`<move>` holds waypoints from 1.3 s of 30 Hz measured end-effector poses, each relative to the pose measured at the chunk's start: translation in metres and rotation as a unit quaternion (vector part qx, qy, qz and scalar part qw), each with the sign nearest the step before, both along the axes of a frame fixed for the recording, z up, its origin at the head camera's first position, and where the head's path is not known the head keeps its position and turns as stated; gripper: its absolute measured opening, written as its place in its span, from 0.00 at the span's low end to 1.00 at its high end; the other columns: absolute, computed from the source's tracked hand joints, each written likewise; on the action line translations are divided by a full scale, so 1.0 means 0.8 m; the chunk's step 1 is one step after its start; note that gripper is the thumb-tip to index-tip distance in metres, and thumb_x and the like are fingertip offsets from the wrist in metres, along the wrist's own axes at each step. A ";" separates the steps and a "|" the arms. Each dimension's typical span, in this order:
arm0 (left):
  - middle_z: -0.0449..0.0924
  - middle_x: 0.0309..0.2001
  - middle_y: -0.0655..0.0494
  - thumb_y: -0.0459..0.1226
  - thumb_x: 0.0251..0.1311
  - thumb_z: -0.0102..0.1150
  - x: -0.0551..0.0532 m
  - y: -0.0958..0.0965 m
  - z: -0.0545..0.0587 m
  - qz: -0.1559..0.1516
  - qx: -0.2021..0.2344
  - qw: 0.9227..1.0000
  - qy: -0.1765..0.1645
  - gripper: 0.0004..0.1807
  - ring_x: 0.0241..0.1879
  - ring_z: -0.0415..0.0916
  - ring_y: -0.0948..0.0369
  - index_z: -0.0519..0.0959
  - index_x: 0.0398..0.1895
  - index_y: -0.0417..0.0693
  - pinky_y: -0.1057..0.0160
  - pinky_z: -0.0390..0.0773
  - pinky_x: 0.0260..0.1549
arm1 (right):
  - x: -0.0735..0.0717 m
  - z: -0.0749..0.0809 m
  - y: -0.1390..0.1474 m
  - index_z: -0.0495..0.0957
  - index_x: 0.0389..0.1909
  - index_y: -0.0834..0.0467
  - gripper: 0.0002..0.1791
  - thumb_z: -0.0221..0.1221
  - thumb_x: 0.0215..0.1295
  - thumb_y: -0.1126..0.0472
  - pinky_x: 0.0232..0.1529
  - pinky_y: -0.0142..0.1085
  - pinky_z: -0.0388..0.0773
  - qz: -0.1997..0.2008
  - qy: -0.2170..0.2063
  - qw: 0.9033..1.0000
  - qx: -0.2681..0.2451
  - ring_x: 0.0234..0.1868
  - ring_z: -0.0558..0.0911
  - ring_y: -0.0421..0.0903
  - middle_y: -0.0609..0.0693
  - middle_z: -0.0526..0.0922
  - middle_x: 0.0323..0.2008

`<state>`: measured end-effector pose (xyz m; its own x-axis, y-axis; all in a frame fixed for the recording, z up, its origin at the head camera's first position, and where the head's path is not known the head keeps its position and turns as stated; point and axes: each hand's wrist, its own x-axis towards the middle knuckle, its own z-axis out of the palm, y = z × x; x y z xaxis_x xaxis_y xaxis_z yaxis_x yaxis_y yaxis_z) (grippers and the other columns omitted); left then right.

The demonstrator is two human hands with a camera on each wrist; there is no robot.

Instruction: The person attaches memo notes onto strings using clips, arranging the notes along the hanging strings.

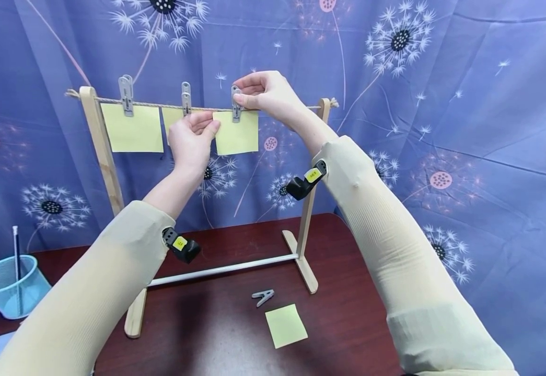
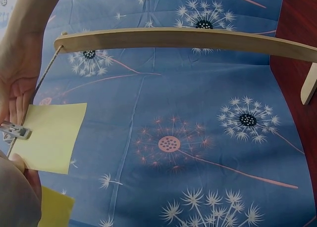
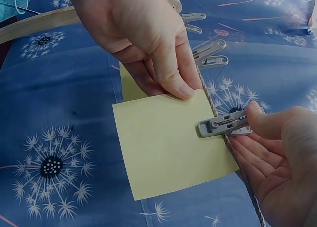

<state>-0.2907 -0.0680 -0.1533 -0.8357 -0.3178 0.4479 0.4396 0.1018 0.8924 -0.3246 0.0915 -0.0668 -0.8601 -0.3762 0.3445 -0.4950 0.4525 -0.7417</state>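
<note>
A yellow paper note [image 1: 237,137] hangs at the twine line, with a grey clothespin [image 1: 236,107] over its top edge. My left hand [image 1: 192,142] pinches the note's upper left corner between thumb and fingers. At the clothespin's upper end is my right hand [image 1: 270,96], its thumb and fingers on the handles. In the right wrist view the clothespin [image 3: 223,124] straddles the twine [image 3: 210,101] and lies over the note [image 3: 173,143]. Two more notes hang to the left, one under a clothespin [image 1: 126,95], the other under a second clothespin [image 1: 186,98], partly hidden by my left hand.
The twine runs between two wooden posts [image 1: 103,156] joined below by a white bar [image 1: 225,270]. On the dark red table [image 1: 197,334] lie a loose clothespin [image 1: 263,297] and a yellow note [image 1: 286,326]. A blue mesh basket [image 1: 11,287] holding a pencil stands at left.
</note>
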 end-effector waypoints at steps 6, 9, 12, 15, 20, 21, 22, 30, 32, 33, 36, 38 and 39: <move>0.83 0.52 0.43 0.33 0.60 0.65 0.005 -0.002 -0.002 -0.009 0.016 1.000 0.012 0.16 0.49 0.82 0.61 0.82 0.51 0.36 0.69 0.78 0.52 | 0.006 0.000 0.001 0.73 0.63 0.62 0.26 0.63 0.64 0.63 0.56 0.28 0.76 0.029 0.016 0.999 -0.014 0.57 0.79 0.44 0.57 0.79 0.58; 0.84 0.50 0.44 0.33 0.59 0.66 0.008 -0.002 -0.004 -0.005 0.013 1.000 0.022 0.16 0.47 0.83 0.62 0.83 0.51 0.38 0.69 0.79 0.51 | 0.010 0.000 0.002 0.71 0.64 0.63 0.28 0.64 0.63 0.65 0.58 0.28 0.74 0.045 0.025 0.998 -0.028 0.59 0.78 0.45 0.57 0.77 0.61; 0.85 0.49 0.44 0.32 0.58 0.67 0.012 -0.005 -0.009 -0.003 0.011 1.000 0.025 0.16 0.46 0.83 0.62 0.83 0.50 0.39 0.69 0.79 0.50 | 0.013 -0.005 0.001 0.69 0.66 0.63 0.30 0.63 0.63 0.66 0.59 0.27 0.73 0.058 0.037 0.996 -0.055 0.62 0.77 0.45 0.57 0.76 0.64; 0.85 0.49 0.43 0.32 0.58 0.67 0.017 -0.009 -0.017 -0.003 0.004 1.000 0.023 0.16 0.46 0.84 0.62 0.83 0.51 0.40 0.69 0.79 0.49 | 0.014 -0.012 0.003 0.68 0.67 0.64 0.30 0.63 0.63 0.68 0.60 0.27 0.73 0.071 0.053 0.992 -0.091 0.63 0.77 0.45 0.58 0.75 0.64; 0.85 0.48 0.43 0.34 0.59 0.67 0.024 -0.013 -0.041 -0.006 -0.006 1.000 0.011 0.17 0.45 0.84 0.62 0.83 0.51 0.40 0.70 0.80 0.48 | 0.020 -0.029 0.012 0.69 0.65 0.66 0.28 0.61 0.64 0.70 0.61 0.29 0.73 0.083 0.077 0.985 -0.132 0.62 0.78 0.47 0.60 0.77 0.62; 0.85 0.48 0.43 0.34 0.59 0.67 0.026 -0.013 -0.048 -0.008 -0.006 1.000 0.007 0.17 0.44 0.84 0.63 0.83 0.51 0.40 0.70 0.80 0.48 | 0.022 -0.034 0.015 0.70 0.64 0.67 0.27 0.61 0.63 0.70 0.61 0.30 0.73 0.085 0.082 0.983 -0.141 0.62 0.78 0.48 0.61 0.77 0.61; 0.85 0.48 0.43 0.34 0.59 0.67 0.028 -0.012 -0.055 -0.010 -0.007 1.000 0.006 0.17 0.43 0.84 0.64 0.83 0.51 0.40 0.70 0.80 0.47 | 0.025 -0.039 0.017 0.70 0.64 0.68 0.27 0.61 0.63 0.71 0.62 0.30 0.73 0.086 0.084 0.981 -0.149 0.62 0.78 0.49 0.62 0.77 0.61; 0.86 0.44 0.40 0.30 0.56 0.68 0.049 0.000 -0.119 -0.024 -0.021 0.999 0.025 0.16 0.32 0.80 0.80 0.83 0.49 0.37 0.76 0.80 0.38 | 0.055 -0.083 0.029 0.70 0.61 0.72 0.24 0.58 0.63 0.75 0.63 0.37 0.74 0.128 0.091 0.969 -0.191 0.60 0.79 0.51 0.66 0.77 0.59; 0.86 0.44 0.39 0.30 0.56 0.68 0.056 0.004 -0.135 -0.030 -0.019 0.999 0.027 0.16 0.32 0.80 0.80 0.83 0.48 0.36 0.76 0.80 0.37 | 0.062 -0.098 0.030 0.70 0.61 0.72 0.24 0.58 0.63 0.75 0.62 0.38 0.75 0.134 0.087 0.970 -0.181 0.60 0.79 0.52 0.65 0.77 0.59; 0.86 0.43 0.38 0.30 0.56 0.69 0.059 0.006 -0.144 -0.033 -0.018 0.999 0.026 0.15 0.32 0.80 0.80 0.83 0.48 0.36 0.76 0.80 0.37 | 0.066 -0.107 0.032 0.70 0.61 0.71 0.24 0.58 0.63 0.74 0.61 0.38 0.75 0.136 0.083 0.972 -0.174 0.60 0.79 0.52 0.65 0.78 0.58; 0.86 0.42 0.39 0.30 0.55 0.69 0.069 0.014 -0.174 -0.043 -0.015 0.999 0.016 0.15 0.33 0.81 0.77 0.84 0.47 0.37 0.76 0.80 0.38 | 0.074 -0.137 0.037 0.70 0.60 0.72 0.23 0.57 0.63 0.74 0.58 0.39 0.78 0.142 0.072 0.974 -0.161 0.58 0.80 0.55 0.67 0.78 0.57; 0.86 0.41 0.40 0.30 0.54 0.70 0.076 0.020 -0.196 -0.048 -0.013 0.999 0.002 0.15 0.34 0.82 0.74 0.84 0.46 0.37 0.75 0.80 0.37 | 0.077 -0.162 0.042 0.70 0.59 0.72 0.22 0.57 0.63 0.74 0.56 0.39 0.79 0.147 0.062 0.974 -0.159 0.57 0.80 0.55 0.69 0.78 0.56; 0.87 0.41 0.40 0.30 0.54 0.70 0.080 0.023 -0.208 -0.051 -0.012 0.999 -0.008 0.15 0.34 0.82 0.73 0.84 0.46 0.37 0.75 0.80 0.37 | 0.078 -0.175 0.044 0.71 0.59 0.72 0.22 0.57 0.63 0.74 0.55 0.39 0.80 0.146 0.054 0.975 -0.157 0.56 0.81 0.54 0.70 0.78 0.55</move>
<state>-0.2270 -0.0495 -0.3195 -0.8699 -0.2202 0.4414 0.4350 0.0796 0.8969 -0.2623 0.1268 -0.2067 -0.6847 -0.4607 0.5648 -0.6513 0.0390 -0.7578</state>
